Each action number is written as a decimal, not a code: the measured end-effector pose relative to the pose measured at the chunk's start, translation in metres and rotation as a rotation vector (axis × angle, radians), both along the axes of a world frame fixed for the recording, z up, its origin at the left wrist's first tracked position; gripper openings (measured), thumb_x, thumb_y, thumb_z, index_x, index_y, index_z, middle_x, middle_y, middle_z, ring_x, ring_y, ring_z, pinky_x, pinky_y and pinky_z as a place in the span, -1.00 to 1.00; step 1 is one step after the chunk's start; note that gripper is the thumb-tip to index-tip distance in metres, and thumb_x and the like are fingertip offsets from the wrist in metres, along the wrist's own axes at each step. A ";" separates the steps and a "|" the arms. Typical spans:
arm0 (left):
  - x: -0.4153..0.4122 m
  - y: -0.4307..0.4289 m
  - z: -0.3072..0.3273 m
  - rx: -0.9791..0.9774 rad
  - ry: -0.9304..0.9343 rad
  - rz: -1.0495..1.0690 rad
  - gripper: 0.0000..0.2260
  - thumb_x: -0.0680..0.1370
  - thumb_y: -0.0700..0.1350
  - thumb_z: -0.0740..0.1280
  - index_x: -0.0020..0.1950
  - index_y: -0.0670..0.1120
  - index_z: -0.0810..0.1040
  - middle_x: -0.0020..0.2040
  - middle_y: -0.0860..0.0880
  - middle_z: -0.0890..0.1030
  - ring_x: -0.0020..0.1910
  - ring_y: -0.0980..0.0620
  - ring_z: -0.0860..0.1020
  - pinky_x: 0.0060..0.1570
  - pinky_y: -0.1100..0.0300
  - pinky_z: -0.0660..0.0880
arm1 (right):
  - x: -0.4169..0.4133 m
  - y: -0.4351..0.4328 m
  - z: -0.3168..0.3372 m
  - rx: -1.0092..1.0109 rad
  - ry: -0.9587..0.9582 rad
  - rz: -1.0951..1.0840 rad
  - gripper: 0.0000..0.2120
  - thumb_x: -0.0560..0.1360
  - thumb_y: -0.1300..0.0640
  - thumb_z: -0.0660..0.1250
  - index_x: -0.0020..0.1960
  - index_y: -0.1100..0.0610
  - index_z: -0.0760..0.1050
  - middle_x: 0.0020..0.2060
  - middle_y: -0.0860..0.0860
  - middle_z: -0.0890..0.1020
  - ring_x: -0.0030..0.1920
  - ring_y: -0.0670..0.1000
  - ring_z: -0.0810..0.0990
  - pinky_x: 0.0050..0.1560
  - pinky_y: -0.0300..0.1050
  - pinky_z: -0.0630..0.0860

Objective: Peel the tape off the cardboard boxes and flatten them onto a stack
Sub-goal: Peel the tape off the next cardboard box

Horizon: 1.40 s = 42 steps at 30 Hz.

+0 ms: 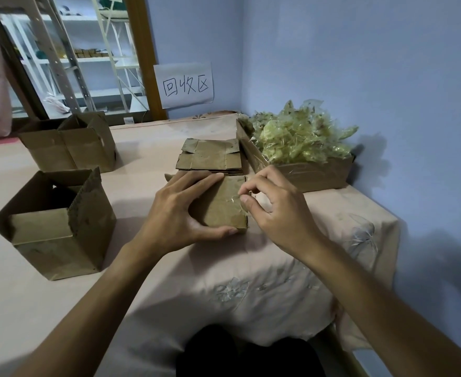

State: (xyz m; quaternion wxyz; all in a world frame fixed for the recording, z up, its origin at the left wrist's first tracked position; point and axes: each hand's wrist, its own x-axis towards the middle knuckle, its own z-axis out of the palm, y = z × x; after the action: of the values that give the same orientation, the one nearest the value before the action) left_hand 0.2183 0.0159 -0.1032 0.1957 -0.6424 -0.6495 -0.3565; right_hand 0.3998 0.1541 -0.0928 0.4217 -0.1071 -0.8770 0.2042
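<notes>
A small brown cardboard box [225, 205] lies in front of me on the pink cloth. My left hand [180, 210] grips it, fingers over its top and thumb along its near edge. My right hand [275, 208] is at the box's right edge, thumb and forefinger pinching a strip of clear tape [237, 197] there. Just behind the box lies a stack of flattened boxes [210, 157].
Two upright open boxes stand at the left, one near [55, 227] and one farther back [68, 142]. A box full of crumpled peeled tape [300, 148] sits at the right by the blue wall. The covered surface [278, 281] drops off at its right edge.
</notes>
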 end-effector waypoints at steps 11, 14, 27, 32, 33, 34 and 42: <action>-0.003 0.000 0.001 -0.030 -0.044 -0.018 -0.15 0.29 0.41 0.54 0.44 -0.04 0.56 0.32 0.03 0.59 0.27 0.06 0.53 0.29 0.17 0.44 | 0.004 0.002 0.011 -0.015 -0.244 0.105 -0.97 0.62 0.22 0.30 0.03 0.13 0.51 0.06 -0.02 0.41 0.11 -0.03 0.47 0.14 -0.12 0.40; -0.004 0.002 0.001 -0.032 -0.047 -0.003 -0.15 0.30 0.44 0.51 0.44 -0.04 0.56 0.32 0.04 0.59 0.24 0.06 0.53 0.27 0.19 0.44 | 0.009 0.001 0.007 0.011 -0.182 0.104 -0.95 0.60 0.18 0.32 0.06 0.10 0.52 0.06 -0.05 0.45 0.11 -0.02 0.52 0.12 0.01 0.47; -0.005 0.003 0.001 -0.019 -0.023 0.000 -0.16 0.32 0.44 0.49 0.44 -0.06 0.57 0.32 0.02 0.59 0.21 0.08 0.52 0.23 0.24 0.42 | -0.001 0.001 0.004 0.215 -0.051 0.027 -0.93 0.55 0.19 0.40 0.00 0.11 0.65 -0.04 0.01 0.50 0.00 0.00 0.51 0.04 -0.05 0.50; -0.006 0.004 0.000 0.003 -0.028 -0.016 -0.16 0.31 0.41 0.53 0.42 -0.08 0.58 0.31 0.02 0.59 0.21 0.06 0.54 0.23 0.20 0.44 | 0.006 0.001 0.004 0.023 -0.083 0.106 -0.93 0.54 0.19 0.39 -0.05 0.04 0.62 -0.04 -0.11 0.48 -0.01 -0.07 0.54 0.02 0.03 0.52; -0.006 0.004 -0.001 0.005 -0.030 -0.018 -0.16 0.30 0.41 0.54 0.42 -0.08 0.58 0.31 0.02 0.59 0.21 0.06 0.54 0.24 0.20 0.44 | 0.008 0.001 0.004 -0.028 -0.087 0.128 -0.91 0.54 0.20 0.39 -0.06 0.03 0.62 -0.04 -0.12 0.49 -0.01 -0.05 0.55 0.03 0.03 0.51; -0.006 0.004 -0.001 0.006 -0.031 -0.017 -0.16 0.30 0.41 0.54 0.42 -0.08 0.58 0.31 0.02 0.59 0.22 0.05 0.54 0.24 0.20 0.45 | 0.009 0.001 0.004 -0.070 -0.090 0.150 -0.91 0.54 0.21 0.39 -0.07 0.03 0.61 -0.05 -0.12 0.50 0.00 -0.03 0.56 0.04 0.04 0.51; -0.006 0.003 -0.001 -0.004 -0.035 -0.011 -0.16 0.32 0.42 0.51 0.43 -0.07 0.57 0.33 0.02 0.58 0.24 0.08 0.52 0.25 0.25 0.41 | 0.012 0.001 0.001 -0.274 -0.048 0.160 -0.82 0.51 -0.03 0.47 -0.06 0.05 0.55 -0.08 -0.07 0.56 0.00 0.02 0.59 0.07 -0.01 0.54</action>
State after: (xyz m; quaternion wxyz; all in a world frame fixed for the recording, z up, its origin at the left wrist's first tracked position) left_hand 0.2128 0.0189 -0.1042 0.1810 -0.6398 -0.6502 -0.3675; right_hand 0.4114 0.1547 -0.0922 0.3646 -0.0981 -0.8564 0.3522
